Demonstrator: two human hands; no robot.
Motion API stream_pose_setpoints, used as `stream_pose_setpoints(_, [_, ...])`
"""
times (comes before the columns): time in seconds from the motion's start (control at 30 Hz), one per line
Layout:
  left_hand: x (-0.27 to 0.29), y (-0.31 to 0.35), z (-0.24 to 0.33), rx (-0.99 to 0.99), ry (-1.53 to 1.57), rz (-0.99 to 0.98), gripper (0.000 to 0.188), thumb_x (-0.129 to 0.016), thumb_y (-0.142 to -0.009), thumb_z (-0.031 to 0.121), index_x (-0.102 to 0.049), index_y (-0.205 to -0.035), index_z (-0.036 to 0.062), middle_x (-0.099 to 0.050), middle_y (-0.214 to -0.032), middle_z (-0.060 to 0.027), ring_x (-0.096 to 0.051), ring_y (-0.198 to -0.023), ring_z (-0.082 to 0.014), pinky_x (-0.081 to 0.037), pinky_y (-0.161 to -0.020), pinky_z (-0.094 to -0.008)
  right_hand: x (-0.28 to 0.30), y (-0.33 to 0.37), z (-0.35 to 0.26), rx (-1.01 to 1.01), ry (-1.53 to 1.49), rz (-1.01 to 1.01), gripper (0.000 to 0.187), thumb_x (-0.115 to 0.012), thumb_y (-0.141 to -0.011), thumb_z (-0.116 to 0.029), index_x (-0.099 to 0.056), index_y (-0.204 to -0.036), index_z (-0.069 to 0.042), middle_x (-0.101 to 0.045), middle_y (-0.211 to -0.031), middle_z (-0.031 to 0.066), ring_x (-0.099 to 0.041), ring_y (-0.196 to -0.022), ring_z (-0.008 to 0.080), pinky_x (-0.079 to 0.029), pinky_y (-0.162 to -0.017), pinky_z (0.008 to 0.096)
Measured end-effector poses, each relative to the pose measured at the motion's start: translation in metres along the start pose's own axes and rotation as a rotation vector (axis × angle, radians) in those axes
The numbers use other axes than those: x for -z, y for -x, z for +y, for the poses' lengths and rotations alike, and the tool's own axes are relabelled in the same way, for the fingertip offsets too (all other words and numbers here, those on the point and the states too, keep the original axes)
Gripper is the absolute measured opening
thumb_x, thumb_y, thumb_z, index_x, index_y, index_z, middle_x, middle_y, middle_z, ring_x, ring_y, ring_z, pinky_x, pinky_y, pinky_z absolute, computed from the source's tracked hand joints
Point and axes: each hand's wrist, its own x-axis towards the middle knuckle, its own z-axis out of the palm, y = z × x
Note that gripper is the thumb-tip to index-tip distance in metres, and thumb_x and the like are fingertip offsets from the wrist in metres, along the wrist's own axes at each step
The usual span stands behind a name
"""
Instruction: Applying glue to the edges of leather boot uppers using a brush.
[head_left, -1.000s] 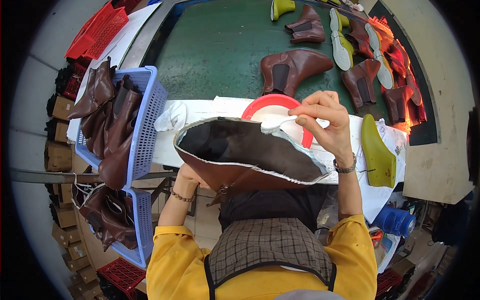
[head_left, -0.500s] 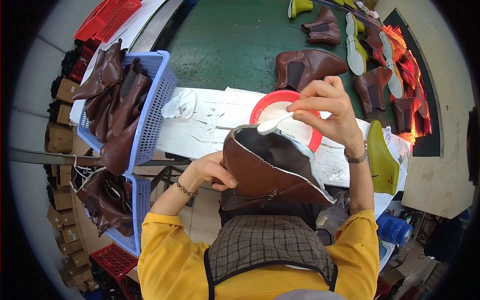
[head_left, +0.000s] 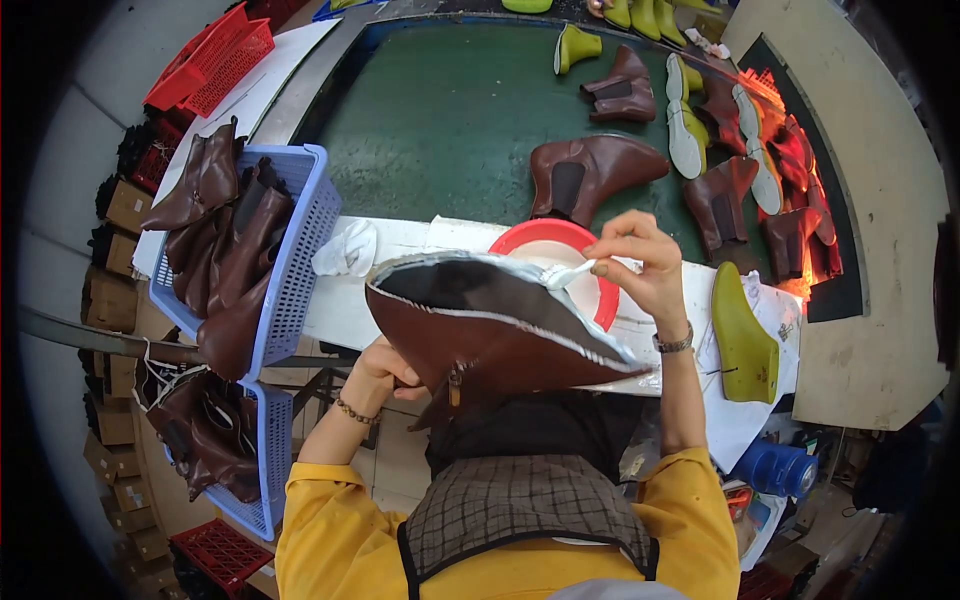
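The left hand (head_left: 375,368) is gripping the brown boot upper (head_left: 480,335) from below, holding it over the bench (head_left: 400,290) edge. At two o'clock from it, the right hand (head_left: 645,268) is pinching a white brush (head_left: 568,275), its tip touching the upper's rim, above the red bowl (head_left: 545,238).
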Motion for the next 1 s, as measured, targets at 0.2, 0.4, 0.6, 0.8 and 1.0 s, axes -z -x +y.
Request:
stream_pose_setpoints(0.2, [-0.030, -0.045, 0.059, -0.080, -0.012, -0.093, 0.064, -0.068, -0.085, 0.015, -0.047, -0.138, -0.0127, -0.069, -0.110, -0.0343, -0.054, -0.043, -0.0217, -0.043, -0.040, -0.0279, 0.010, 0.064, 0.071, -0.462, -0.257, 0.420, 0.017, -0.068, -0.100, -0.011, -0.070, -0.114, -0.002, -0.066, -0.093, 0.0017, -0.056, -0.071, 0.0068, -0.042, -0.062, 0.0216])
stream_pose_setpoints(0.4, [-0.019, -0.159, 0.121, -0.326, -0.735, 0.361, 0.056, -0.076, -0.081, 0.006, -0.055, -0.132, -0.0030, -0.070, -0.109, -0.0123, -0.066, -0.065, -0.0179, -0.053, -0.049, -0.0279, -0.013, 0.116, 0.108, -0.704, -0.434, 0.612, 0.021, -0.055, -0.108, -0.012, -0.055, -0.125, -0.001, -0.061, -0.080, 0.0013, -0.043, -0.051, 0.0022, -0.032, -0.043, 0.0193])
stream_pose_setpoints(0.6, [0.046, -0.300, 0.171, -0.432, -1.513, 0.599, 0.066, -0.080, -0.074, 0.007, -0.059, -0.136, 0.0108, -0.073, -0.111, -0.0154, -0.074, -0.086, -0.0269, -0.061, -0.070, -0.0386, -0.024, 0.111, 0.105, -0.709, -0.385, 0.685, 0.019, -0.058, -0.105, -0.009, -0.057, -0.123, -0.001, -0.061, -0.077, 0.0001, -0.045, -0.053, 0.0013, -0.032, -0.045, 0.0186])
stream_pose_setpoints(0.8, [0.049, -0.383, 0.148, -0.553, -2.049, 0.827, 0.102, -0.092, -0.073, 0.031, -0.034, -0.156, 0.0184, -0.033, -0.161, -0.0249, -0.029, -0.148, -0.0506, -0.046, -0.107, -0.0527, -0.019, 0.111, 0.103, -0.764, -0.323, 0.722, 0.020, -0.060, -0.104, -0.008, -0.057, -0.122, 0.001, -0.063, -0.077, 0.0013, -0.047, -0.054, 0.0012, -0.035, -0.045, 0.0182])
stream_pose_setpoints(1.0, [-0.024, -0.350, 0.078, 0.291, -1.260, 0.356, 0.110, -0.081, -0.085, 0.056, -0.015, -0.160, 0.0081, -0.071, -0.102, -0.0224, -0.073, -0.068, -0.0225, -0.057, -0.067, -0.0355, -0.019, 0.111, 0.109, -0.778, -0.396, 0.741, 0.021, -0.059, -0.105, -0.009, -0.057, -0.124, -0.001, -0.063, -0.081, 0.0024, -0.047, -0.054, 0.0009, -0.036, -0.044, 0.0187])
